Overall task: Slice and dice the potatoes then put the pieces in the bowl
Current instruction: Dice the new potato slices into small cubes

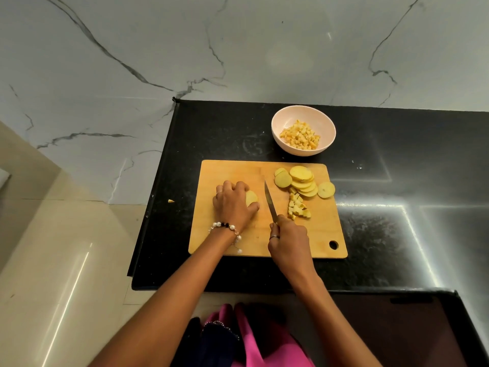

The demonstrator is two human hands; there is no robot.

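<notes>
Nearest the lens: pink cloth (267, 345) at the bottom edge, two bare forearms reaching forward over it.

Right hand (288, 241) curled round the knife (270, 201) handle, ring on one finger; blade pointing away across the board (238, 170), edge down, tip near the board's middle. Cannot tell whether the edge touches the wood.

Left hand (232, 203) cupped over a potato (251, 198), fingers curled round it, holding it down on the board just left of the blade; bead bracelet (227, 229) on the wrist. Only the potato's pale right end showing past the fingers, a narrow gap between it and the blade.

Right of the blade, a small heap of dice (298, 209) on the board. Behind that, overlapping round slices (303, 181) fanned near the far right corner, one slice lying apart at the right edge, just over it. Hanging hole in the board's near right corner.

Beyond the board, near its far edge but not touching, a pale bowl (287, 120) on the black counter (397, 181), diced potato (300, 135) piled at its bottom.

One stray bit (171, 201) on the counter, left of the board, close to the counter's edge.

Marbled white wall (238, 49) behind; beige floor tiles (66, 247) to the left.
</notes>
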